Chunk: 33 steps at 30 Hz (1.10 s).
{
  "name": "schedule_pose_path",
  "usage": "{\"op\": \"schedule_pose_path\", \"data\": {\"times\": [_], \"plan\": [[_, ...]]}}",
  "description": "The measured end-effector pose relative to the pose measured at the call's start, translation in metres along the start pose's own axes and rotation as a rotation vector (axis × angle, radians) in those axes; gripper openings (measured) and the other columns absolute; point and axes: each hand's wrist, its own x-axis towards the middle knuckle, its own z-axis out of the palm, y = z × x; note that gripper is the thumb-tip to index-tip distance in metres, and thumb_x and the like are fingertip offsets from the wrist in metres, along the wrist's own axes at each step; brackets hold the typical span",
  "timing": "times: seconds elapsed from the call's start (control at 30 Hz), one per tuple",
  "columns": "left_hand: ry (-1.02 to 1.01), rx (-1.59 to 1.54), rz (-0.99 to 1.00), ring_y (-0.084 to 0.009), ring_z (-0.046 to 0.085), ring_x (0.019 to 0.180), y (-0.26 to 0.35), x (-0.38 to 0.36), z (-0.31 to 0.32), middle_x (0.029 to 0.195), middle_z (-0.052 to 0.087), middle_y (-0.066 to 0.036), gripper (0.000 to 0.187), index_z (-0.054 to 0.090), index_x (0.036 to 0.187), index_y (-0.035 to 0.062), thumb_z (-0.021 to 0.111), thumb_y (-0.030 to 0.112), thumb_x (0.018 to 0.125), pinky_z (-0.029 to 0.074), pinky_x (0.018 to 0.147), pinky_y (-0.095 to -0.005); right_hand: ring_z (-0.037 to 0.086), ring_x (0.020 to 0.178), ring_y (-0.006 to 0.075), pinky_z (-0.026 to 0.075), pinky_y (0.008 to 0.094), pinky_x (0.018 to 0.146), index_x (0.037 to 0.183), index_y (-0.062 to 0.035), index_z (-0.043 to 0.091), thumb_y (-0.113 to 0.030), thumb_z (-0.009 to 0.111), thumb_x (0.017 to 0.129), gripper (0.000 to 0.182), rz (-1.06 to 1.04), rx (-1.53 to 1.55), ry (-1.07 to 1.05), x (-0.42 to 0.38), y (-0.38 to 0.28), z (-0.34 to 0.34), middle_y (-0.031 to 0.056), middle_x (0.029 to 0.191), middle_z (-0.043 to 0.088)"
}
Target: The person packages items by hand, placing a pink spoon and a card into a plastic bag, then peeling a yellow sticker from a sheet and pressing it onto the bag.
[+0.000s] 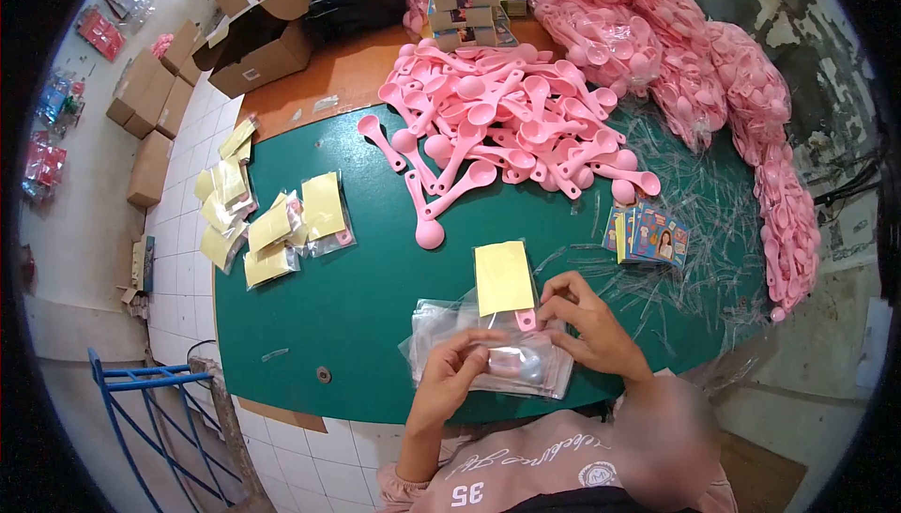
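Near the front edge of the green table lies a stack of clear plastic bags (436, 321). On top is a bag with a yellow card (504, 278) and a pink spoon, whose handle (526, 320) shows below the card. My left hand (454, 372) is at the left side of the bag, thumb and fingers pinched together on the plastic. My right hand (591, 325) is at the bag's right side beside the handle, its fingers curled; whether they grip the plastic is too small to tell.
A large heap of pink spoons (507, 119) covers the table's back. Filled bags with yellow cards (324, 205) lie left. Printed cards (657, 236) and plastic strips (694, 297) are right. Bagged spoons (694, 72) line the right edge; a cardboard box (263, 62) stands back left.
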Motion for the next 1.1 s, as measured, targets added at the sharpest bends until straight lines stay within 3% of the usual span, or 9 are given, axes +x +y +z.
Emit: {"op": "schedule_pose_path", "data": {"times": [0.13, 0.2, 0.3, 0.43, 0.63, 0.7, 0.93, 1.0, 1.1], "plan": [[0.146, 0.246, -0.005, -0.0199, 0.06, 0.091, 0.008, -0.001, 0.006, 0.096, 0.059, -0.014, 0.023, 0.05, 0.109, 0.0001, 0.044, 0.0, 0.087, 0.049, 0.076, -0.0268, 0.049, 0.09, 0.0239, 0.044, 0.0327, 0.078, 0.09, -0.0009, 0.055, 0.0, 0.063, 0.071, 0.021, 0.044, 0.039, -0.032, -0.003, -0.001, -0.004, 0.0113, 0.098, 0.042], [0.154, 0.534, 0.185, -0.0171, 0.059, 0.086, 0.01, 0.003, 0.014, 0.095, 0.057, -0.008, 0.021, 0.055, 0.101, 0.0019, 0.05, -0.004, 0.082, 0.051, 0.074, -0.0263, 0.05, 0.09, 0.0228, 0.045, 0.0312, 0.078, 0.091, 0.0001, 0.055, 0.0, 0.062, 0.072, 0.02, 0.033, 0.076, -0.057, -0.005, -0.001, -0.008, 0.0111, 0.098, 0.043], [0.081, 0.702, 0.3, -0.0172, 0.059, 0.088, 0.005, 0.01, 0.008, 0.092, 0.056, -0.008, 0.022, 0.056, 0.096, 0.0, 0.057, -0.006, 0.075, 0.052, 0.072, -0.0269, 0.052, 0.089, 0.0185, 0.046, 0.0276, 0.075, 0.09, 0.0007, 0.055, -0.001, 0.062, 0.074, 0.018, 0.145, 0.195, -0.036, -0.008, 0.002, -0.006, 0.0103, 0.099, 0.044], [0.098, 0.687, 0.33, -0.0169, 0.059, 0.087, -0.006, 0.014, 0.004, 0.093, 0.056, -0.008, 0.018, 0.056, 0.092, -0.0011, 0.061, -0.004, 0.075, 0.053, 0.07, -0.0276, 0.053, 0.087, 0.0137, 0.048, 0.025, 0.072, 0.09, 0.0013, 0.054, -0.005, 0.063, 0.078, 0.016, 0.222, 0.387, -0.035, -0.013, 0.012, 0.001, 0.0091, 0.098, 0.045], [0.185, 0.512, 0.184, -0.0085, 0.056, 0.079, -0.012, 0.011, 0.009, 0.086, 0.058, -0.005, 0.013, 0.057, 0.089, -0.0022, 0.064, 0.0, 0.078, 0.047, 0.07, -0.0217, 0.058, 0.07, 0.0107, 0.05, 0.0245, 0.064, 0.086, 0.0025, 0.051, -0.01, 0.062, 0.082, 0.017, 0.446, 0.394, 0.032, -0.011, 0.006, 0.012, 0.006, 0.076, 0.058], [0.144, 0.477, 0.15, -0.0084, 0.056, 0.078, -0.012, 0.012, 0.007, 0.084, 0.058, -0.004, 0.011, 0.057, 0.087, -0.0018, 0.064, 0.0, 0.078, 0.047, 0.072, -0.0214, 0.061, 0.065, 0.0104, 0.051, 0.0229, 0.058, 0.085, 0.0028, 0.05, -0.009, 0.062, 0.082, 0.017, 0.476, 0.533, 0.22, -0.01, 0.004, 0.02, 0.0071, 0.071, 0.06], [0.273, 0.658, 0.225, -0.0095, 0.057, 0.079, -0.012, 0.014, 0.007, 0.084, 0.057, -0.004, 0.012, 0.055, 0.086, -0.0032, 0.064, 0.001, 0.079, 0.05, 0.068, -0.0219, 0.062, 0.062, 0.0101, 0.049, 0.0218, 0.05, 0.082, 0.0018, 0.049, -0.006, 0.063, 0.08, 0.016, 0.56, 0.445, 0.327, -0.008, -0.001, 0.026, 0.0091, 0.074, 0.061], [0.304, 0.468, 0.131, -0.0101, 0.057, 0.079, -0.012, 0.013, 0.01, 0.086, 0.056, -0.006, 0.014, 0.053, 0.091, -0.0027, 0.062, 0.0, 0.08, 0.052, 0.065, -0.0225, 0.062, 0.061, 0.0101, 0.049, 0.0212, 0.049, 0.081, 0.0015, 0.048, -0.005, 0.064, 0.079, 0.017, 0.566, 0.402, 0.363, -0.007, -0.002, 0.028, 0.0086, 0.072, 0.061], [0.36, 0.259, 0.183, -0.0104, 0.057, 0.078, -0.02, 0.013, 0.013, 0.087, 0.055, -0.007, 0.015, 0.051, 0.093, -0.0014, 0.06, 0.0, 0.081, 0.052, 0.063, -0.0223, 0.061, 0.06, 0.0097, 0.049, 0.0209, 0.049, 0.08, 0.0018, 0.048, -0.004, 0.065, 0.078, 0.018, 0.511, 0.353, 0.344, -0.009, 0.001, 0.03, 0.0079, 0.07, 0.06]]}}
